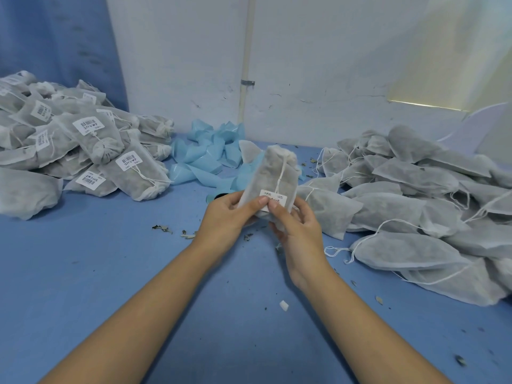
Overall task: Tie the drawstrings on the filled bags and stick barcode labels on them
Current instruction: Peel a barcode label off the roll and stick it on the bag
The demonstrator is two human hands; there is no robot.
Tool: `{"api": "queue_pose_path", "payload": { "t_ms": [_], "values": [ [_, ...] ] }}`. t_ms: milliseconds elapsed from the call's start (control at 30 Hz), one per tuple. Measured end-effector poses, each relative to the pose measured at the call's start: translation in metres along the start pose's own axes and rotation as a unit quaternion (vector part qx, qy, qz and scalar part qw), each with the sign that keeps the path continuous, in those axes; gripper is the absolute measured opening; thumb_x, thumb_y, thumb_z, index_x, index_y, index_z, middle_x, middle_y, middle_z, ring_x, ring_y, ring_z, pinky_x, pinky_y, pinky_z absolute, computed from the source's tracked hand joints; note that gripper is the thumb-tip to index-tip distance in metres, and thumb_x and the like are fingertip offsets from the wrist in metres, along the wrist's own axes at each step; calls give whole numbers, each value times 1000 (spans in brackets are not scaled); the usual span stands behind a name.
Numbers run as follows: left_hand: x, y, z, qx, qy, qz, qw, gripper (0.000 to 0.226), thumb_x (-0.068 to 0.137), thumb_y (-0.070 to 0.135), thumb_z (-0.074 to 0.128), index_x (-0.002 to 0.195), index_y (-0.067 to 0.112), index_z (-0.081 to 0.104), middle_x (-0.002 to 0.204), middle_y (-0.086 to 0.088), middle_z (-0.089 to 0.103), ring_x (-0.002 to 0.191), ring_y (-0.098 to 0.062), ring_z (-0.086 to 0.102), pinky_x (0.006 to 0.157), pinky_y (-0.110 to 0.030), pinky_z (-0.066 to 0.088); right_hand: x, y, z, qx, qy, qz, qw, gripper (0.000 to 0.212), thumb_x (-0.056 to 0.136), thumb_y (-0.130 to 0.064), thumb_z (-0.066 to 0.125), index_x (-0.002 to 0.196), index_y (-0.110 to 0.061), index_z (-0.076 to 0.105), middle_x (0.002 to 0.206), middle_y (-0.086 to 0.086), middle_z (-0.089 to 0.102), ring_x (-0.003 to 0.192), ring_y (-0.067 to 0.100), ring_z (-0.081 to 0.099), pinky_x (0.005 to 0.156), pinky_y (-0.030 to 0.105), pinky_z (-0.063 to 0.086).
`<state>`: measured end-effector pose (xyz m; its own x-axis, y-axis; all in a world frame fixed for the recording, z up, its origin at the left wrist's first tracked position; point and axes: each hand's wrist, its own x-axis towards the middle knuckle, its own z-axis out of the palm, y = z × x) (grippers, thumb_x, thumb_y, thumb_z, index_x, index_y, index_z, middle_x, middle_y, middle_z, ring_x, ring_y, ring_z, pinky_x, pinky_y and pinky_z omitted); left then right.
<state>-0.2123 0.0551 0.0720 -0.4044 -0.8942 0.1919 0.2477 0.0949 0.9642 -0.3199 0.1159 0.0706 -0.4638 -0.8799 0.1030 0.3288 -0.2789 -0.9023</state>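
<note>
I hold one filled white mesh bag [273, 176] upright above the blue table, its top gathered and its drawstring [282, 173] hanging down the front. My left hand [225, 214] grips the bag's lower left side, thumb on a white barcode label [273, 199] on the bag's front. My right hand [297, 225] grips the lower right side, its thumb pressing the same label.
A heap of tied, labelled bags [83, 145] lies at the left. Unlabelled bags with loose strings [415, 206] are piled at the right. Light blue label backing strips [206, 153] lie crumpled by the wall. Dried leaf bits [163, 228] are scattered on the blue table [110, 273].
</note>
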Motion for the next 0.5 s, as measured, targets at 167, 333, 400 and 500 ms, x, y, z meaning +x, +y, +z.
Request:
{"api": "queue_pose_path", "payload": {
  "t_ms": [167,333,400,500],
  "values": [
    [2,-1,-5,-64,-32,-38,997,20,81,30,69,88,12,75,96,-8,74,93,-17,71,73,-18,54,2,1,1,46,-10,19,999,13,88,-19,65,100,-16,65,89,-2,72,82,8,69,68,18,52],
    [2,6,-10,61,-51,-62,995,23,82,38,67,86,16,71,78,-7,74,66,-17,71,52,-19,52,4,2,-2,73,0,26,997,18,88,-13,65,105,-10,63,93,5,70,82,13,68,69,21,53],
    [3,8,-11,101,-31,-59,993,26,84,38,67,80,12,68,61,-7,69,47,-14,61,43,-17,45,6,3,-2,46,6,21,999,15,87,-16,66,101,-12,64,86,0,70,78,11,67,71,21,53],
    [10,17,-16,-21,77,-46,996,21,88,26,64,84,5,64,66,-2,71,54,-9,63,52,-16,51,8,4,-3,4,26,16,1000,19,86,-23,68,105,-21,63,89,-7,70,79,7,66,71,18,52]
  ]
}}
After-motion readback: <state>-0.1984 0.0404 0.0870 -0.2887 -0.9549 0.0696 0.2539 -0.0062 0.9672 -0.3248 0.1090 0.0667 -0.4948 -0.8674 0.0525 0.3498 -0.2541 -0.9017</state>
